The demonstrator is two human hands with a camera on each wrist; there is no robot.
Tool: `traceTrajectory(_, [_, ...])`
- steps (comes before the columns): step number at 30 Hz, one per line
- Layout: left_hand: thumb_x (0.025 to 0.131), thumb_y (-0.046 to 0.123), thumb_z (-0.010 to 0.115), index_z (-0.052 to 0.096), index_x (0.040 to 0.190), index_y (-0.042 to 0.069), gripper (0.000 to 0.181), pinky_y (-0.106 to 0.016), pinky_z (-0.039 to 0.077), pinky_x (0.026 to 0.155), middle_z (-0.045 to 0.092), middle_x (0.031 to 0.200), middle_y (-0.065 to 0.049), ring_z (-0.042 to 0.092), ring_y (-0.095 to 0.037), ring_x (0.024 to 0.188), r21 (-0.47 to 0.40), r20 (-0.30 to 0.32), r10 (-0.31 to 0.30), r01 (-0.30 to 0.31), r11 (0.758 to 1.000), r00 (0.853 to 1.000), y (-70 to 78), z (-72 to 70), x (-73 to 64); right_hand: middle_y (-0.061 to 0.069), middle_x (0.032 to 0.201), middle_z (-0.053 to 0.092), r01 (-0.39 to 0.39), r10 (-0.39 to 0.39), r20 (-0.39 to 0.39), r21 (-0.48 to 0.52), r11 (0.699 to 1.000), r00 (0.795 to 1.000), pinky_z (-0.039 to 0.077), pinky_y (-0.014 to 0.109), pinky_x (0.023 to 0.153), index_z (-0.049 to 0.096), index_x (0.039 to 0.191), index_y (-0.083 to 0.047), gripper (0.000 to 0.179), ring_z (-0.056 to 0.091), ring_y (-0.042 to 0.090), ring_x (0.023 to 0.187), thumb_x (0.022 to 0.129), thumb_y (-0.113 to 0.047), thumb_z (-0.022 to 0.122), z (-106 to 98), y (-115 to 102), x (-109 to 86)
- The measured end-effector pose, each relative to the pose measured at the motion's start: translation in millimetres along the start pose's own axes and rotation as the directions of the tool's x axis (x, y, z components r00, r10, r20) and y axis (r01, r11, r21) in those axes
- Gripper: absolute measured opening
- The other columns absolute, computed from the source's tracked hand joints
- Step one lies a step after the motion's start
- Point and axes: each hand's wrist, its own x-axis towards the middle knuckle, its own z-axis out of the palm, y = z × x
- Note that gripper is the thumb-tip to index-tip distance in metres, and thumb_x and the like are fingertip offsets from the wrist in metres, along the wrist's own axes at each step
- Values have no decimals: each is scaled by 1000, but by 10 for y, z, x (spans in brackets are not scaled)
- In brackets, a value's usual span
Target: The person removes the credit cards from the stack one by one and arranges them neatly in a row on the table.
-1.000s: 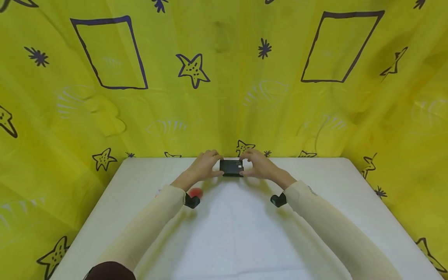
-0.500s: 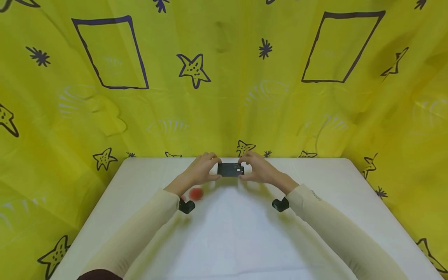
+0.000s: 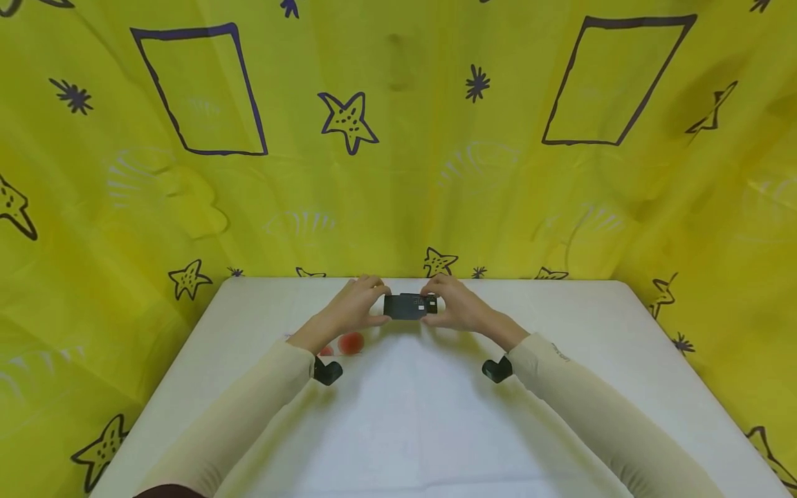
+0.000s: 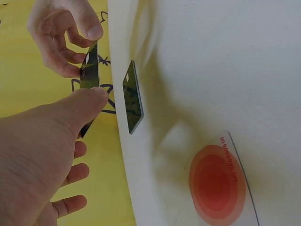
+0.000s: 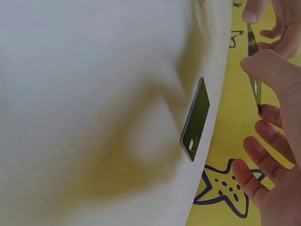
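A dark bank card [image 3: 403, 308] with a small light chip is held by both hands near the far edge of the table. My left hand [image 3: 349, 304] pinches its left end between thumb and fingers. The right hand [image 3: 463, 304] pinches the other end in the same way. In the left wrist view the card [image 4: 90, 69] stands apart from a second dark card [image 4: 133, 100], which lies on the white cloth. That second card [image 5: 196, 120] also shows its chip in the right wrist view. From the head, the held card partly covers it.
Left of the cards, a pale printed piece with a red circle [image 4: 216, 186] and red characters lies on the white table [image 3: 411, 415], partly hidden by the left forearm in the head view. A yellow patterned curtain [image 3: 398, 173] hangs right behind the table's far edge.
Both hands have drawn the held card slightly towards me and to the left. The second card has come into view at its right end. More of the red-circled piece shows.
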Motion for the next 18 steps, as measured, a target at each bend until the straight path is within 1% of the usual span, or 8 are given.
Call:
traceTrajectory(4, [87, 34, 83, 69, 124, 5, 49, -50, 48, 94, 63, 124, -13, 56, -33, 117, 1, -1, 5, -5, 1000, 1000, -3, 15, -36, 16, 122, 62, -3, 3, 2, 7, 1000, 1000, 50, 47, 97, 70, 120, 2, 47, 60, 35, 111, 82, -22, 83, 36, -8, -4])
traceTrajectory(10, [87, 35, 83, 69, 125, 6, 50, -50, 48, 93, 63, 125, -12, 57, -32, 116, -2, 24, -21, 21, 1000, 999, -18, 58, -92, 13, 121, 62, -38, 38, 22, 3, 999, 999, 51, 42, 95, 70, 120, -1, 46, 60, 29, 108, 82, -24, 85, 121, -18, 8])
traceTrajectory(14, [88, 36, 83, 69, 126, 7, 50, -48, 48, 94, 63, 127, -12, 56, -32, 117, -12, 45, -34, 34, 999, 998, -30, 87, -136, 13, 122, 63, -58, 58, 35, 9, 998, 998, 51, 43, 95, 70, 120, -2, 46, 59, 27, 109, 83, -26, 85, 175, -37, 4])
traceTrajectory(18, [88, 37, 83, 69, 126, 7, 50, -48, 49, 94, 62, 127, -11, 56, -31, 116, -20, 45, -36, 37, 999, 998, -43, 107, -185, 13, 123, 63, -61, 60, 42, 10, 998, 997, 51, 45, 97, 70, 121, -2, 47, 59, 29, 111, 83, -26, 84, 210, -67, -1])
